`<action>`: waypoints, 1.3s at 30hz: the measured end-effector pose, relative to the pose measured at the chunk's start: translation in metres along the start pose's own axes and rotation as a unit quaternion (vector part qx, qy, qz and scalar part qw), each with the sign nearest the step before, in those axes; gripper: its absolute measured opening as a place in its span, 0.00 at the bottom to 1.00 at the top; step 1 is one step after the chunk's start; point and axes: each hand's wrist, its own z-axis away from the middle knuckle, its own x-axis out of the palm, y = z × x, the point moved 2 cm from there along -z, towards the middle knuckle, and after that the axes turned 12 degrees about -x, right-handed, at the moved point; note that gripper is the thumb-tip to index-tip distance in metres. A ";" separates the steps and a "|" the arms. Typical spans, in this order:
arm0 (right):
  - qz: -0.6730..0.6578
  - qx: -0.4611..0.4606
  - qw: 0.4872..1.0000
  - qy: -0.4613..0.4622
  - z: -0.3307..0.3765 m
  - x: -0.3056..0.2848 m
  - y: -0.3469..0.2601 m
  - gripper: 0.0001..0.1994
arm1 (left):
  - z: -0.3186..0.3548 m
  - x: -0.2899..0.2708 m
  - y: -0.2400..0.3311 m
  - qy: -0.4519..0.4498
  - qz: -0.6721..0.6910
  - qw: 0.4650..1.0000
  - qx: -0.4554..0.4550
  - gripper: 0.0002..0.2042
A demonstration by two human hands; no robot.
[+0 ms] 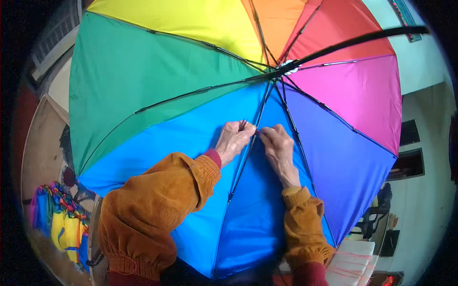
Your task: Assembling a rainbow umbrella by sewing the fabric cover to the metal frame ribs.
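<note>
two hands on one rib of an open rainbow umbrella (205,71).
we had our left hand (234,140) and right hand (279,150) pinched shut at the same spot on a dark rib (248,152) over the blue panel, likely fastening cloth to it; next called for a steady, fine pinch. we saw no container, only a heap of folded bright umbrellas (62,224) at lower left.

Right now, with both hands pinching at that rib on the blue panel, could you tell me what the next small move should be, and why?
Probably pull the blue fabric snug against the rib. The left hand and the right hand both pinch where the cloth meets that dark rib, and the open rainbow umbrella lies steady, underside up. What the fingertips hold is too small to tell.
</note>
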 end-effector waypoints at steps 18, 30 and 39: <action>-0.649 0.148 0.666 0.336 0.050 -0.103 0.068 0.05 | -0.001 -0.002 -0.007 0.010 0.067 0.997 -0.031 0.09; -0.106 0.165 0.981 -0.007 0.007 -0.003 0.009 0.07 | -0.003 -0.006 -0.014 0.010 0.098 0.995 -0.030 0.06; -0.080 0.076 0.990 -0.086 0.000 0.006 -0.001 0.05 | -0.003 -0.007 -0.015 0.022 0.134 0.990 -0.048 0.07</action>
